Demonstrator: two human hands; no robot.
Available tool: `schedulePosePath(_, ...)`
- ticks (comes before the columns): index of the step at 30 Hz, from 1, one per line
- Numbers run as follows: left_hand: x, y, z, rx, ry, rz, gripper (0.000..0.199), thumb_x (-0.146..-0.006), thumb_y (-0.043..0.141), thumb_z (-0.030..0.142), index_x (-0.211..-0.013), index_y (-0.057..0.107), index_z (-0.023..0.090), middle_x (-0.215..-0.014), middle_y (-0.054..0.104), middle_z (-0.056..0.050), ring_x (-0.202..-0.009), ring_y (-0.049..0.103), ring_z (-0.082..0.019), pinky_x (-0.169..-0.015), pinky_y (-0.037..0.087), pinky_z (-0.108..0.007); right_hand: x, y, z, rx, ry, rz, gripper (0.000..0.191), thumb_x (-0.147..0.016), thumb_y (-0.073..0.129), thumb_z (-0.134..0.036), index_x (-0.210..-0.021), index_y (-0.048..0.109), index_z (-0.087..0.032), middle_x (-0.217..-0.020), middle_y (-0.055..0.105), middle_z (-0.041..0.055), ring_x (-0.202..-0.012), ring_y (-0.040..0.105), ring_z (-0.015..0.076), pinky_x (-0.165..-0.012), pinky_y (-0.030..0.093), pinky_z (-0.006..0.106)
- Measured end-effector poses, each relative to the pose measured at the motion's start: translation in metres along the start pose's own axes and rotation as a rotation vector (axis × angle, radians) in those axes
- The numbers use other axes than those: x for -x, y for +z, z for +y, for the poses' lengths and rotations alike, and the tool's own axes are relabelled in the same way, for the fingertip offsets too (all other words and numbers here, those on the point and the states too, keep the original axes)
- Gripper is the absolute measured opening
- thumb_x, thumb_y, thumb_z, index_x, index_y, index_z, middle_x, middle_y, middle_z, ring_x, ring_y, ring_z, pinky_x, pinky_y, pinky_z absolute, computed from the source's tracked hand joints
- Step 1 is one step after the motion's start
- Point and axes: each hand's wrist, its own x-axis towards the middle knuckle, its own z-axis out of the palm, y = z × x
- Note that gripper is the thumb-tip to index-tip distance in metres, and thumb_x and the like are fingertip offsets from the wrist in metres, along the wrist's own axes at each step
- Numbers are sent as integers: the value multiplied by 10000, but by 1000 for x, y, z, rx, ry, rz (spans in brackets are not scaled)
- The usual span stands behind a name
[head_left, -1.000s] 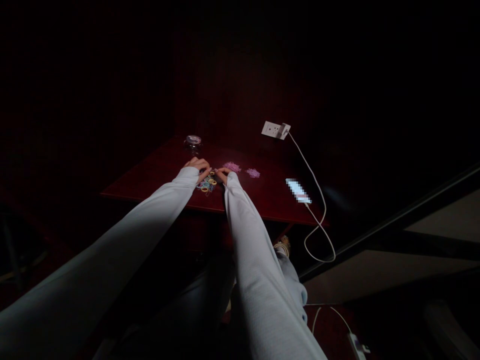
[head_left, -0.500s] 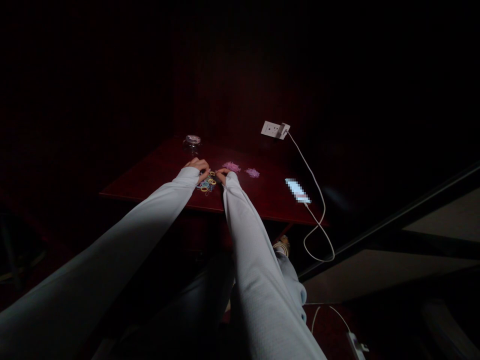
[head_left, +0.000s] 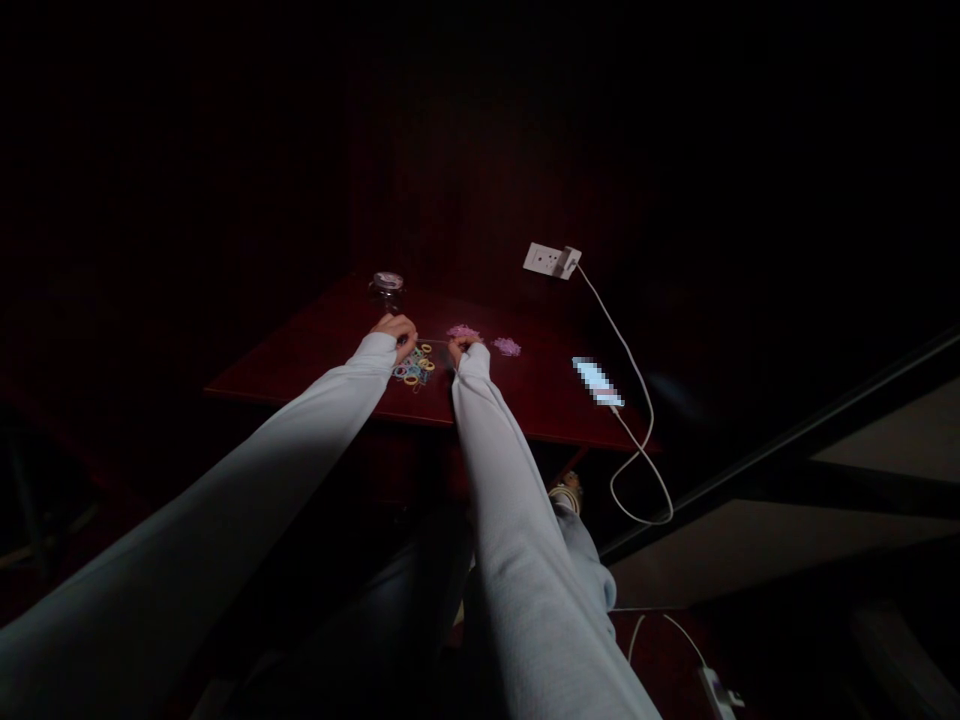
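Over a dark red table (head_left: 330, 365), a thin rubber band (head_left: 433, 341) is drawn out straight between my two hands. My left hand (head_left: 397, 330) pinches one end, beside the mixed pile of small bands (head_left: 414, 368) in yellow, blue and green. The other end is in the closed fingers of my right hand (head_left: 463, 350), in front of a pink pile of bands (head_left: 463, 331). Further right lies a smaller purple-pink pile (head_left: 508, 347). The fingertips are small and dim, and the band's colour is hard to make out.
A clear jar with a lid (head_left: 388, 284) stands at the back left of the table. On the right lies a lit phone (head_left: 598, 382), its white cable (head_left: 616, 320) running to a wall socket (head_left: 546, 260). A power strip (head_left: 718, 692) is on the floor.
My right hand has moved right, away from the left hand, and a thin band now shows stretched between them. My left hand has stayed almost in place.
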Motion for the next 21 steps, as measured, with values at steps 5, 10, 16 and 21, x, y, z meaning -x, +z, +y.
schedulePosePath(5,0,2,-5,26,-10,23,253,-984,576,279,-743,642,238,-967,773,-71,-898,636,-245,-911,574,-427,-7,-10,6,82,35,77,178,-775,698,-195,-642,590,-244,-787,679,9,-939,654,245,-1125,525,464)
schedulePosePath(10,3,0,-2,16,4,-87,222,-1001,586,339,-860,738,259,-1063,811,-76,-969,641,-266,-891,571,-440,-2,-8,2,70,10,-111,118,-816,738,-285,-718,687,-243,-913,758,36,-1029,690,256,-1104,544,431)
schedulePosePath(16,9,-7,22,-12,-2,-108,217,-1021,594,370,-1010,792,282,-1239,832,-45,-1097,642,-272,-997,543,-450,0,-13,-8,121,-23,-153,139,-862,739,-242,-727,726,-214,-1087,768,74,-1169,677,251,-1211,446,448)
schedulePosePath(21,7,-4,29,-36,-121,-44,141,-994,658,334,-938,771,269,-1212,820,-54,-1089,636,-280,-1032,532,-452,1,-30,-6,277,222,209,192,-954,632,-316,-864,775,-224,-1237,734,135,-1240,583,331,-1099,483,484)
